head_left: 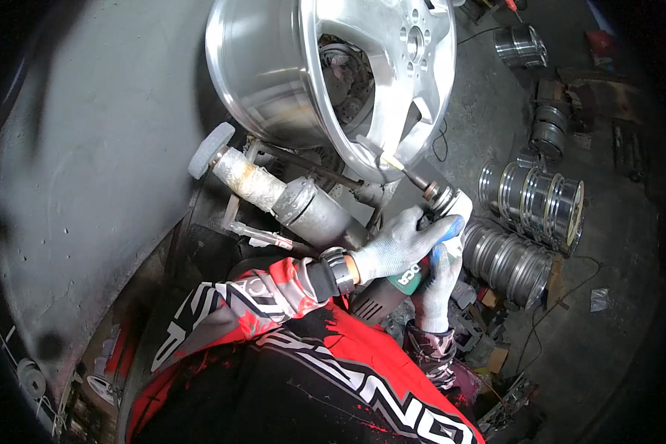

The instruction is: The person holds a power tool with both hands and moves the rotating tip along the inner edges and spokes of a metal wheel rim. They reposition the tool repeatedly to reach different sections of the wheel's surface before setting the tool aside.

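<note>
A green and white die grinder (401, 287) is in both of my gloved hands. My left hand (403, 244), with a watch at its wrist, is wrapped over the tool's front part from the left. From the right, my right hand (438, 288) is closed around its body near the front. The grinder's slim spindle (416, 177) points up at a shiny alloy wheel (266, 74), and its pale, blurred tip overlaps the lower rim in this view. The wheel stands on edge with its spoked face turned right.
Left of my hands is a grey motor tool (314, 211) with a whitish abrasive disc (212, 150). Several metal rims (533, 200) lie in rows on the right, with another rim (522, 46) farther back. A cable (536, 333) runs over the floor. A grey panel (103, 148) fills the left.
</note>
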### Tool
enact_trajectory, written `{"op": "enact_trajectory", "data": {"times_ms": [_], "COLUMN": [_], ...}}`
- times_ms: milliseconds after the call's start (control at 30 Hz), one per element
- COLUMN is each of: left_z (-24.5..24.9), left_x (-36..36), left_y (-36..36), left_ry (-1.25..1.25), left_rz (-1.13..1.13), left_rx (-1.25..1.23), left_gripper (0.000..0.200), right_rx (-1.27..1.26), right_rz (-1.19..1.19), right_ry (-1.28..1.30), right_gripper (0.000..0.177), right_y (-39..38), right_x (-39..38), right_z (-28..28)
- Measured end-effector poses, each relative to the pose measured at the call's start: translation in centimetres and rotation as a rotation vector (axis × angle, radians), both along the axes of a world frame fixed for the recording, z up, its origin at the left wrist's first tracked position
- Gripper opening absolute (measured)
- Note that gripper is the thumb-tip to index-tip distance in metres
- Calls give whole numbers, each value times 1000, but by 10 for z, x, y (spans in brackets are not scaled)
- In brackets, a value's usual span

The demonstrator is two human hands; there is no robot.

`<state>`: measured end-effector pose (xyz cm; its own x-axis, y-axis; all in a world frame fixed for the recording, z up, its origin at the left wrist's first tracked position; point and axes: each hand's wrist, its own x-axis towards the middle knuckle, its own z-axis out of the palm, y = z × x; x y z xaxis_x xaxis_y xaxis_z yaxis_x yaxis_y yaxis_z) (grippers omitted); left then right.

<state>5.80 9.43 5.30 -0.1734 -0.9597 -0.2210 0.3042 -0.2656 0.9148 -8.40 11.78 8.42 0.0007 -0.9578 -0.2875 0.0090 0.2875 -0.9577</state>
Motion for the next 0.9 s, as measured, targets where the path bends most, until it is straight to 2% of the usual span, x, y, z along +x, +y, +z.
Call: {"op": "enact_trajectory", "data": {"times_ms": [33, 67, 100, 167, 200, 300, 333, 367, 433, 500, 567, 633, 667, 767, 833, 867, 900], "left_z": [-5, -15, -13, -4, 17, 12, 5, -1, -3, -5, 10, 14, 1, 11, 15, -10, -7], "left_x": [-2, -7, -5, 3, 18, 17, 12, 8, 5, 3, 15, 19, 10, 18, 19, 3, 6], "left_y": [2, 5, 1, -20, -26, -24, -17, -13, -7, -7, -18, -23, -22, -14, -10, -2, -6], "left_ry": [-56, -204, -207, 2, 43, 58, -21, -20, 65, 67, 121, 86, 57, 63, 4, -136, -135], "left_rz": [3, 63, 63, -58, -78, -97, -56, -54, -61, -51, -54, -92, -75, -55, -89, 82, 79], "left_rx": [-30, -268, -270, 72, 92, 107, -29, -27, 171, 200, 125, 166, 123, 38, 227, -215, -215], "left_gripper": [54, 56, 56, 55, 56, 60, 61, 61, 59, 57, 56, 56, 56, 54, 55, 59, 59], "right_rx": [7, 16, 14, -22, -44, -11, -42, -41, -10, 6, -27, -24, -28, -45, -56, -13, 30], "right_rz": [-1, 0, 0, -94, -112, -75, -59, -56, -17, -17, -49, -68, -73, -68, -57, -52, -49], "right_ry": [28, 54, 51, 66, 36, 31, 49, 50, 5, -14, 30, 32, 28, 28, 34, 17, 0], "right_gripper": [73, 73, 73, 53, 54, 55, 55, 55, 70, 69, 52, 51, 51, 51, 51, 63, 75], "right_y": [0, 1, -1, -12, -14, -13, -10, -8, -5, -5, -11, -12, -12, -6, -6, -7, -9], "right_x": [-1, -2, 3, 19, 23, 22, 25, 20, 12, 14, 23, 23, 25, 19, 16, 17, 18], "right_z": [-1, 0, 3, 9, 10, 10, 13, 10, 3, 4, 9, 8, 8, 0, -1, 1, 5]}}
